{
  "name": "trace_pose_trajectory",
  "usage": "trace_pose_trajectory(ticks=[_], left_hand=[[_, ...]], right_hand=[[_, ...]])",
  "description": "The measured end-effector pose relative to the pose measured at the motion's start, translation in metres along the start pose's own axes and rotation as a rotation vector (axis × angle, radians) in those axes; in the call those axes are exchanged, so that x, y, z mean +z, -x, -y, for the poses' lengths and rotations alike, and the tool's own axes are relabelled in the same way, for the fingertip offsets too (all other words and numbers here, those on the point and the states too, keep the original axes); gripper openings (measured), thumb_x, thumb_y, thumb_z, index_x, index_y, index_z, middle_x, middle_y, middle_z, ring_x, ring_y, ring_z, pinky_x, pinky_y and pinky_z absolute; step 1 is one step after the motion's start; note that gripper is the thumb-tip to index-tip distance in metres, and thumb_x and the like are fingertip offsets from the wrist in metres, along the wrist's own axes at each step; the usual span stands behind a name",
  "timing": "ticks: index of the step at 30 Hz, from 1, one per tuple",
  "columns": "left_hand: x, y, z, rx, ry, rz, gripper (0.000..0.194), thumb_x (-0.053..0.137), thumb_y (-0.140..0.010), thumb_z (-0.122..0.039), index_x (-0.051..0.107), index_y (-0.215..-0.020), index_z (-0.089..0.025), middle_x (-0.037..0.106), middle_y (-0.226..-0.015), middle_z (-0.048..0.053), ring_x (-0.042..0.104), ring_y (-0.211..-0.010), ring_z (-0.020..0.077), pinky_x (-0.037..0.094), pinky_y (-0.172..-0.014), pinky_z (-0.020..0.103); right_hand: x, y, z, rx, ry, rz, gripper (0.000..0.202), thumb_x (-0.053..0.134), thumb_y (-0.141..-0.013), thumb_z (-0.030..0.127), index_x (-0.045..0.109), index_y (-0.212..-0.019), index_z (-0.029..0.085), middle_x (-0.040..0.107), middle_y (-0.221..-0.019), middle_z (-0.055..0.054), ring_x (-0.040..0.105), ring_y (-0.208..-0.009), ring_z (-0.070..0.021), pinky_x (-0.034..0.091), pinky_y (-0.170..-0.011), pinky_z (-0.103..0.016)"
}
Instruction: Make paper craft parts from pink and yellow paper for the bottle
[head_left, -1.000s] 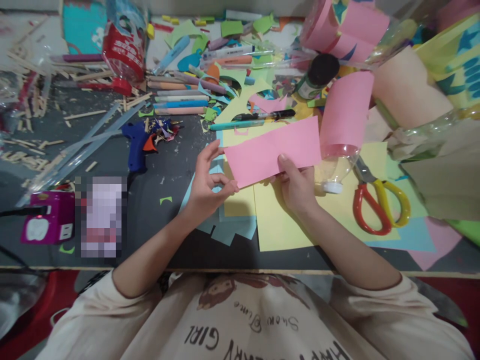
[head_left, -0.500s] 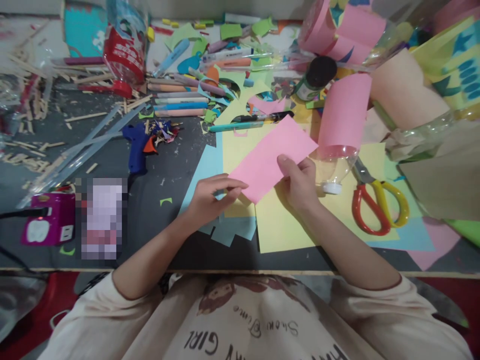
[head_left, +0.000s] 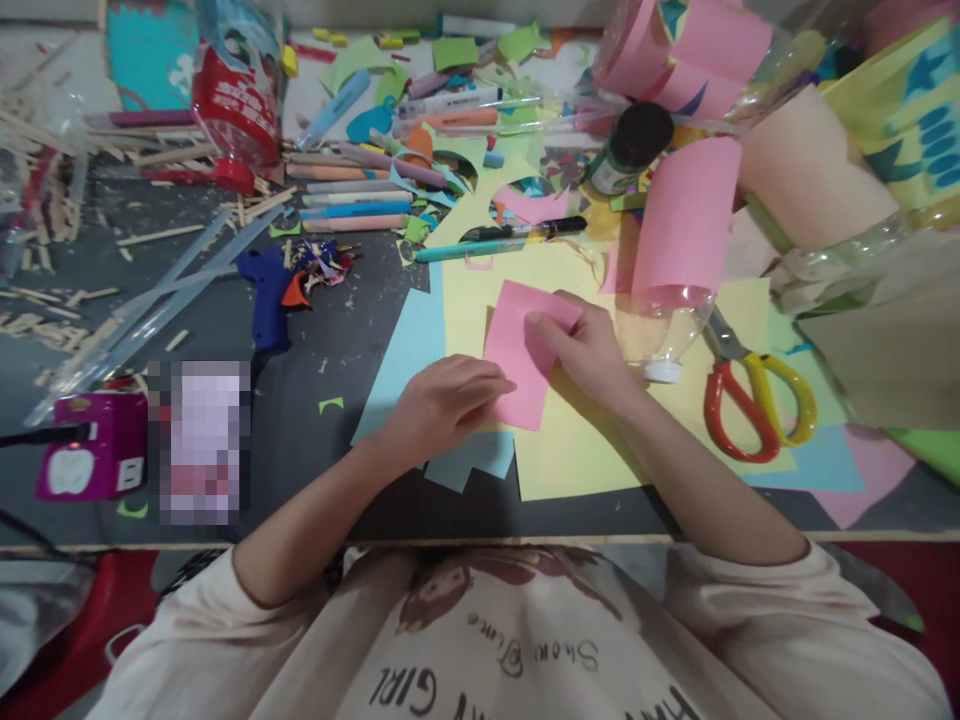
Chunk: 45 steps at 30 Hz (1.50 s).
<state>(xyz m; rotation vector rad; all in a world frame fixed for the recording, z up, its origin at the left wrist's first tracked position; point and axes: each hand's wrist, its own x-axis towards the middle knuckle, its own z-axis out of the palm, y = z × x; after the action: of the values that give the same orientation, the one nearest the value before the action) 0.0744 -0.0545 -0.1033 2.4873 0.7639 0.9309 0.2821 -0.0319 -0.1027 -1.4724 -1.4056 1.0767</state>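
Observation:
A sheet of pink paper (head_left: 516,320) is in front of me, above the yellow sheets. My right hand (head_left: 586,352) grips its right side, thumb on top and fingers behind. At the lower left edge, my left hand (head_left: 450,405) has its fingers closed on the paper; the fingertips are partly hidden. Under both hands lie yellow paper (head_left: 577,455) and blue paper (head_left: 405,350). Scissors with red and yellow handles (head_left: 750,400) rest to the right, beside a clear bottle wrapped in pink paper (head_left: 686,225).
A blue glue gun (head_left: 270,305) lies left of the papers, with a purple charger block (head_left: 94,445) and a blurred-out phone-shaped object (head_left: 202,440) nearer me. Markers (head_left: 360,212), paper scraps and a red-labelled bottle (head_left: 236,110) crowd the back. A black-lidded jar (head_left: 634,145) stands behind.
The pink paper has turned more upright and shows a shorter face, its far right corner no longer sticking out. Both hands have shifted slightly with it, the left one further right.

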Motion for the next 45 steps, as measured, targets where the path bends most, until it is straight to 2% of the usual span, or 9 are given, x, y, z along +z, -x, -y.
trace_pose_trajectory(ticks=[8, 12, 15, 23, 29, 32, 35, 40, 45], left_hand=[[0.012, -0.002, -0.008, 0.033, -0.317, 0.433, 0.040, 0.052, -0.093, -0.018, 0.052, -0.133, -0.017, 0.056, -0.141, 0.012, 0.051, -0.134, 0.0269, 0.042, -0.112, 0.043], [0.010, -0.001, -0.008, 0.026, -0.296, 0.453, 0.041, 0.047, -0.096, -0.019, 0.050, -0.137, -0.017, 0.052, -0.147, 0.012, 0.046, -0.139, 0.0270, 0.042, -0.112, 0.043], [0.012, 0.002, -0.008, 0.016, -0.304, 0.453, 0.042, 0.047, -0.096, -0.017, 0.049, -0.138, -0.017, 0.050, -0.149, 0.013, 0.045, -0.140, 0.0268, 0.041, -0.113, 0.044], [0.011, 0.002, -0.013, -0.011, -0.334, 0.441, 0.040, 0.041, -0.097, -0.015, 0.049, -0.136, -0.013, 0.053, -0.146, 0.013, 0.047, -0.139, 0.0252, 0.041, -0.113, 0.041], [0.013, 0.003, -0.014, -0.017, -0.321, 0.435, 0.040, 0.040, -0.098, -0.016, 0.048, -0.136, -0.012, 0.053, -0.146, 0.014, 0.046, -0.139, 0.0248, 0.039, -0.114, 0.041], [0.014, 0.005, -0.014, -0.004, -0.319, 0.416, 0.039, 0.040, -0.099, -0.018, 0.046, -0.137, -0.011, 0.052, -0.146, 0.015, 0.046, -0.139, 0.0254, 0.038, -0.115, 0.041], [0.015, 0.006, -0.015, 0.005, -0.343, 0.418, 0.040, 0.041, -0.099, -0.020, 0.044, -0.138, -0.012, 0.052, -0.147, 0.014, 0.045, -0.140, 0.0244, 0.035, -0.117, 0.040], [0.019, 0.009, -0.018, 0.018, -0.353, 0.387, 0.045, 0.042, -0.100, -0.027, 0.038, -0.140, -0.007, 0.053, -0.144, 0.018, 0.046, -0.139, 0.0272, 0.035, -0.117, 0.040], [0.024, 0.008, -0.023, 0.007, -0.344, 0.353, 0.041, 0.043, -0.098, -0.024, 0.041, -0.136, -0.007, 0.054, -0.141, 0.020, 0.044, -0.139, 0.0289, 0.037, -0.116, 0.042]], right_hand=[[0.008, -0.022, 0.006, -0.215, 0.434, 0.063, 0.015, 0.054, -0.084, 0.019, 0.052, -0.069, 0.022, 0.057, -0.071, -0.002, 0.053, -0.073, -0.0193, 0.041, -0.068, -0.035], [-0.005, -0.058, -0.002, -0.321, 0.728, -0.163, 0.020, 0.053, -0.088, 0.018, 0.063, -0.105, 0.018, 0.066, -0.106, -0.012, 0.056, -0.100, -0.0284, 0.044, -0.089, -0.046], [-0.010, -0.084, -0.004, -0.395, 0.872, -0.102, 0.031, 0.049, -0.086, 0.007, 0.062, -0.112, 0.016, 0.063, -0.125, -0.014, 0.051, -0.116, -0.0298, 0.038, -0.103, -0.049], [-0.010, -0.099, 0.005, -0.324, 0.944, 0.017, 0.017, 0.047, -0.089, 0.007, 0.059, -0.092, 0.020, 0.065, -0.104, -0.012, 0.054, -0.111, -0.0297, 0.039, -0.100, -0.051], [-0.025, -0.063, 0.026, -0.319, 0.351, -0.206, 0.026, 0.054, -0.088, 0.018, 0.053, -0.112, 0.028, 0.063, -0.090, -0.004, 0.061, -0.084, -0.0208, 0.050, -0.078, -0.037], [-0.029, -0.039, 0.025, -0.231, -0.027, -0.111, 0.037, 0.054, -0.088, 0.023, 0.049, -0.123, 0.034, 0.063, -0.087, 0.000, 0.062, -0.074, -0.0174, 0.051, -0.065, -0.033], [-0.030, -0.019, 0.013, -0.151, -0.178, -0.044, 0.019, 0.054, -0.089, 0.030, 0.059, -0.107, 0.031, 0.065, -0.081, 0.001, 0.064, -0.065, -0.0154, 0.054, -0.063, -0.034], [-0.017, 0.001, -0.007, -0.102, -0.277, -0.061, 0.015, 0.054, -0.089, 0.039, 0.059, -0.099, 0.028, 0.071, -0.084, 0.000, 0.073, -0.077, -0.0183, 0.060, -0.077, -0.040], [-0.006, 0.009, -0.020, -0.211, -0.264, 0.045, 0.034, 0.070, -0.083, 0.044, 0.046, -0.103, 0.031, 0.068, -0.126, -0.004, 0.072, -0.105, -0.0223, 0.058, -0.091, -0.046]])
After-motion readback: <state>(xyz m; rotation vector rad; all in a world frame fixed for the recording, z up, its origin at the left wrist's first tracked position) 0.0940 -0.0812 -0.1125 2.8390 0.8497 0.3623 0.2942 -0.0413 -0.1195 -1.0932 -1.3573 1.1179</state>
